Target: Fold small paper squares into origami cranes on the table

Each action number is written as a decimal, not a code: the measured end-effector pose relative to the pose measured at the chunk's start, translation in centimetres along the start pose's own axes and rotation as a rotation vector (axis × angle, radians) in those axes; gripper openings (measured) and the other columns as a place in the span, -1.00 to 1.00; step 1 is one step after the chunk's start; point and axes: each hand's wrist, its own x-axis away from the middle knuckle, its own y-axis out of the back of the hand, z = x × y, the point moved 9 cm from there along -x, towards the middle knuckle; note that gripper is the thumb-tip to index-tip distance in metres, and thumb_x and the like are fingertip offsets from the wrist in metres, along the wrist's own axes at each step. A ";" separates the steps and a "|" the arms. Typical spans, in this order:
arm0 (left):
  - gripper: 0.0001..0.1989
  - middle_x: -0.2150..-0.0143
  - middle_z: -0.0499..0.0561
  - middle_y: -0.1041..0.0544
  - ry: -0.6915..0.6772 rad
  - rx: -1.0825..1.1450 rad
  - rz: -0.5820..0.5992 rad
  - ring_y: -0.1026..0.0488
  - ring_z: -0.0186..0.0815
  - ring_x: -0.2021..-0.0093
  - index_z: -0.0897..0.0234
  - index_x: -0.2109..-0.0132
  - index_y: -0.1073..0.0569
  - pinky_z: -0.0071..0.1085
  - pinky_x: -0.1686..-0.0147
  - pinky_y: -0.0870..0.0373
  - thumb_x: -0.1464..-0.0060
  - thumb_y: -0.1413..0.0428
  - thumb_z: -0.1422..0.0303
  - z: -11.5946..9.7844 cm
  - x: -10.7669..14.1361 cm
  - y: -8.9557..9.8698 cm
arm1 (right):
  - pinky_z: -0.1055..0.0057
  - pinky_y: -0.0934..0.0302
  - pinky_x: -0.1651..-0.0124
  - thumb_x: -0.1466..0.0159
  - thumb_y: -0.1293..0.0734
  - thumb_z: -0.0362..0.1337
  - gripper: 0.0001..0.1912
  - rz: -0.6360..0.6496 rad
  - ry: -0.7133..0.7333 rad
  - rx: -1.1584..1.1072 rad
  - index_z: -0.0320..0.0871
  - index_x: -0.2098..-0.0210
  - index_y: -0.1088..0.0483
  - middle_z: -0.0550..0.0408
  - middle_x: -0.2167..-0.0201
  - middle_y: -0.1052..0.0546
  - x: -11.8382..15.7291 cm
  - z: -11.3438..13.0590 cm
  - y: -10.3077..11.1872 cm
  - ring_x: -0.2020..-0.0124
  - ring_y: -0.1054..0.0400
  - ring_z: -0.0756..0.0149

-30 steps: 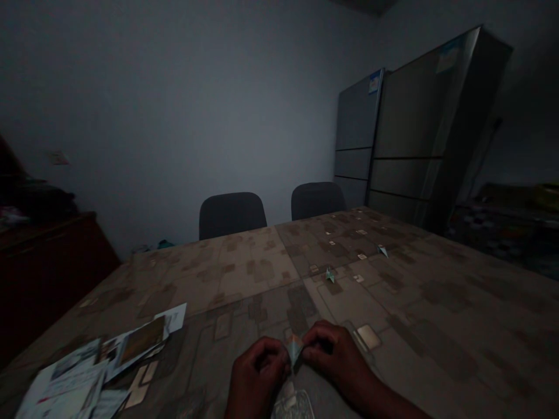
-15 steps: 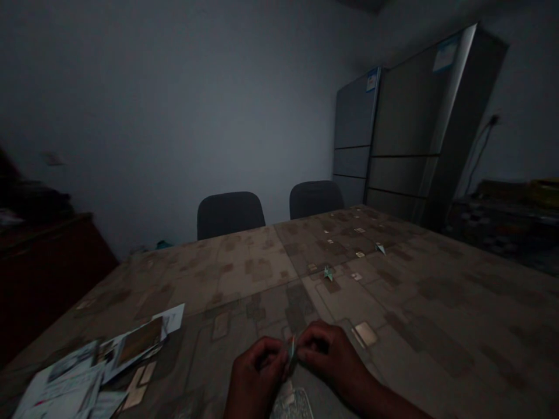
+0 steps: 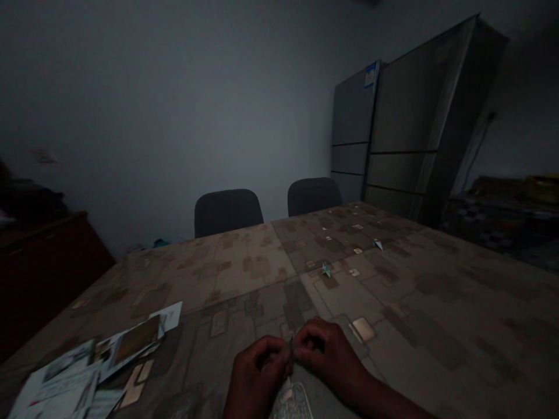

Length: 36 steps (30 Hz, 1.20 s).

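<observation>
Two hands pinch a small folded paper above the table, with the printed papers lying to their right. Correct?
No: the head view shows the printed papers to the left of the left hand and right hand, not their right. They do pinch the small folded paper above the table.

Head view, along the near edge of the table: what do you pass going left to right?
Loose printed papers → left hand → small folded paper, pinched between both hands → right hand → pale square on the table covering
</observation>
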 end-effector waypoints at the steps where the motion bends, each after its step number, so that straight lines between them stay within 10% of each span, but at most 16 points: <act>1: -0.90 0.65 -0.09 -0.47 0.003 0.009 0.008 -0.35 -0.37 0.59 0.32 0.54 -0.52 -0.54 0.56 -0.20 0.19 -0.26 0.40 0.1 0.0 0.0 | 0.48 -0.15 0.37 -0.01 -0.38 -0.52 -0.87 -0.005 0.000 0.015 -0.19 0.52 -0.50 0.17 0.55 -0.46 0.0 0.0 0.0 0.45 -0.34 0.34; 36: -0.77 0.61 -0.11 -0.45 0.047 0.047 0.032 -0.34 -0.42 0.59 0.32 0.45 -0.58 -0.56 0.57 -0.25 0.32 -0.37 0.30 -0.1 0.4 -0.4 | 0.46 -0.12 0.34 0.04 -0.39 -0.49 -0.86 -0.040 -0.014 0.068 -0.18 0.49 -0.41 0.20 0.51 -0.38 -0.2 0.5 0.9 0.42 -0.29 0.34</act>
